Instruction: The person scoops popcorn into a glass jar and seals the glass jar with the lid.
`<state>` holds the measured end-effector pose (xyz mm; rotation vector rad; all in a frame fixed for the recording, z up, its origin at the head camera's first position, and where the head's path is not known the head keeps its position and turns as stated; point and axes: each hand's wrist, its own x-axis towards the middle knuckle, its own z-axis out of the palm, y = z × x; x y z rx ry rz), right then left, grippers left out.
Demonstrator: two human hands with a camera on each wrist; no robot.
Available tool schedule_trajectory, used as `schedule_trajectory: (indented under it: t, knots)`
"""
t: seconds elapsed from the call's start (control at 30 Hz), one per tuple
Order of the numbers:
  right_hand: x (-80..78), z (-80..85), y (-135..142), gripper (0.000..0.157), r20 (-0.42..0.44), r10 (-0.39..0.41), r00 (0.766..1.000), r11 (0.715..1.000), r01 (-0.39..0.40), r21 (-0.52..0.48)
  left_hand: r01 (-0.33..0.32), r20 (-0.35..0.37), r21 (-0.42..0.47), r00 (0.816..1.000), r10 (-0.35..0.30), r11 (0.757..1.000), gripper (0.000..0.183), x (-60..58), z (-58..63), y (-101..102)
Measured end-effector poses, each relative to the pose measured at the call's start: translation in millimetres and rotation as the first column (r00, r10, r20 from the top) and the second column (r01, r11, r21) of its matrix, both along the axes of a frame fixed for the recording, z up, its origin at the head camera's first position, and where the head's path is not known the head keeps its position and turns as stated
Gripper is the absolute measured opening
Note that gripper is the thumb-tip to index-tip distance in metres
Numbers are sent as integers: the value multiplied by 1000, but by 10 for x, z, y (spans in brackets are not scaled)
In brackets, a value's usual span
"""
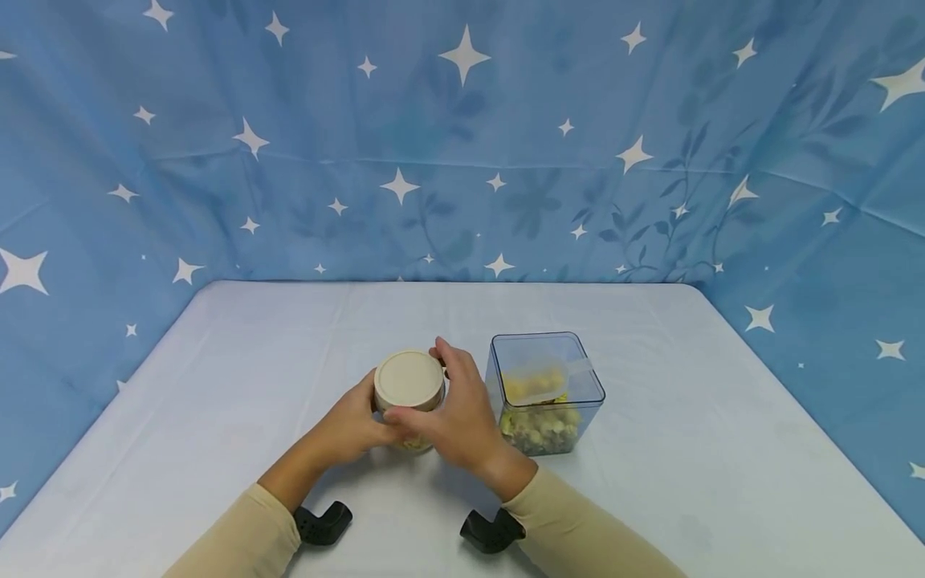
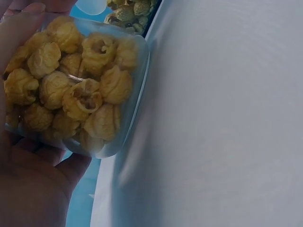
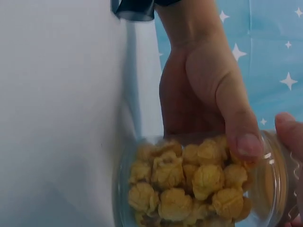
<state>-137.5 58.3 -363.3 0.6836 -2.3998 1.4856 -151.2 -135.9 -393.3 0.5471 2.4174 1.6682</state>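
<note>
A clear plastic jar of caramel popcorn (image 2: 75, 85) stands upright near the middle of the white table in the head view, topped by a round cream lid (image 1: 409, 379). My left hand (image 1: 354, 425) grips the jar's body from the left, its thumb pressed along the side in the right wrist view. From the right, my right hand (image 1: 466, 417) holds the lid, thumb on the near side and fingers on the far side. The lid sits on the jar's mouth; whether it is fully tightened I cannot tell.
Right of the jar stands a square clear bluish container (image 1: 588, 413) partly filled with popcorn (image 1: 538, 429). A translucent scoop (image 1: 580, 366) lies in it, handle toward the right rim. Black wrist mounts (image 1: 493, 531) sit at both sleeves. Behind the table hangs a blue star-patterned curtain (image 1: 462, 120).
</note>
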Motion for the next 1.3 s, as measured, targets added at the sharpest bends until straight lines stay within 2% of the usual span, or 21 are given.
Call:
schedule_trajectory:
  t: [0.17, 0.23, 0.33, 0.47, 0.53, 0.77, 0.93, 1.1, 1.17, 1.3]
  knots:
    - [-39, -11, 40, 84, 27, 127, 991, 992, -128, 7, -1, 5, -33, 1000, 1, 999, 88, 5, 8, -5]
    - [-49, -18, 50, 80, 22, 151, 988, 989, -151, 0, -2, 7, -42, 1000, 2, 999, 88, 5, 9, -8]
    - [-35, -21, 38, 81, 5, 101, 995, 995, -101, -5, -13, 7, -46, 1000, 13, 999, 87, 5, 11, -12]
    - [1, -27, 11, 90, -7, 17, 1000, 1000, -17, -14, -15, 3, -42, 1000, 16, 999, 88, 7, 13, -9]
    - [4, -35, 8, 93, -10, 2, 1000, 1000, -2, -13, -12, -3, -40, 1000, 12, 999, 89, 9, 16, -7]
    - [-15, -59, 34, 82, 1, 79, 997, 997, -79, -3, -2, -3, -44, 1000, 2, 999, 86, 8, 13, -19]
    - [-13, -59, 24, 82, -14, 48, 999, 999, -48, -15, 1, -17, -41, 1000, -2, 999, 86, 13, 26, -17]
    - [-8, -58, 11, 92, 3, 9, 1000, 999, -9, -39, -12, -16, -42, 1000, 11, 999, 87, 18, 29, -5]
    - [-13, -58, 22, 93, 10, 17, 1000, 999, -17, -35, -11, -10, -39, 1000, 10, 999, 88, 19, 29, -2]
    - [-31, -62, 45, 83, 23, 72, 997, 997, -71, -35, -5, 3, -37, 1000, 6, 999, 89, 17, 30, -9]
